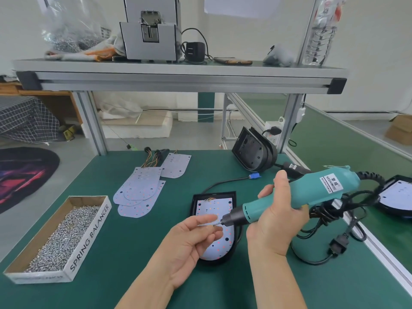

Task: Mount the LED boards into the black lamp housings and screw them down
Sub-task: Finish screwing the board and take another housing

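A black lamp housing (214, 196) lies flat on the green mat with a white LED board (214, 208) seated inside it. My right hand (276, 221) grips a teal electric screwdriver (312, 190), held nearly level above the housing with its bit pointing left. My left hand (191, 233) pinches a small screw (216, 224) right at the bit's tip. Several loose LED boards (140, 190) with wires lie spread to the left. A stack of empty black housings (254, 152) leans at the back.
A cardboard tray of screws (64, 233) sits at the front left. A housing with a board in it (394, 197) lies at the right edge, beyond the screwdriver's coiled cable (330, 215). An aluminium shelf (178, 76) spans overhead.
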`<state>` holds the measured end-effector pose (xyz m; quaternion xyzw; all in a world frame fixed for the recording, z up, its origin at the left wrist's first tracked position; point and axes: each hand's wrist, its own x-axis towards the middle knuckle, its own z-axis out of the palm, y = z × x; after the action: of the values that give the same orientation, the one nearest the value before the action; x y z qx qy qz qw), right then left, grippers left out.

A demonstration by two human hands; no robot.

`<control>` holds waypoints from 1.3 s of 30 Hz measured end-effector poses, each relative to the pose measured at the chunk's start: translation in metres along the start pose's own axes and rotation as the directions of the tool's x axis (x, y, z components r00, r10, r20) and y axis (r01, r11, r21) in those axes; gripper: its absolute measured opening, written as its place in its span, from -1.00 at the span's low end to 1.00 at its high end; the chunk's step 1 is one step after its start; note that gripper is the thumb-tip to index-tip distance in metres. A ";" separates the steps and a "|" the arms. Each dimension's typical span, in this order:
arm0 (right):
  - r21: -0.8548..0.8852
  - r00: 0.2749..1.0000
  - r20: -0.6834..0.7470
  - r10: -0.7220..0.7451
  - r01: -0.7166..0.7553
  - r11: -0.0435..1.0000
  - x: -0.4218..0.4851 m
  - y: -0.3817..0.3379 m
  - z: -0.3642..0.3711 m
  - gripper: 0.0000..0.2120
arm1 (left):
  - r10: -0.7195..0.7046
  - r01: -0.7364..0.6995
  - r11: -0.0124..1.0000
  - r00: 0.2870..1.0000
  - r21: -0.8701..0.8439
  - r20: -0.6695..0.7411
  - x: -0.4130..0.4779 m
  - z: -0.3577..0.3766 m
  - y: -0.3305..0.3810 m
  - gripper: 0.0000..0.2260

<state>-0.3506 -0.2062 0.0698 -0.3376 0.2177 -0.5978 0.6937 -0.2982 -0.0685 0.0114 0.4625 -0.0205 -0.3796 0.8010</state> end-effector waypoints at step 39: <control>-0.345 0.889 0.457 0.005 0.172 0.923 -0.001 0.033 -0.009 -0.52 | -0.018 0.232 0.658 0.956 0.716 -0.293 0.065 -0.009 0.009 -0.74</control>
<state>-0.3348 -0.2051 0.0399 -0.6023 0.1471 -0.4802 0.6205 -0.2434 -0.0999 -0.0078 0.7944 -0.0361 -0.3286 0.5096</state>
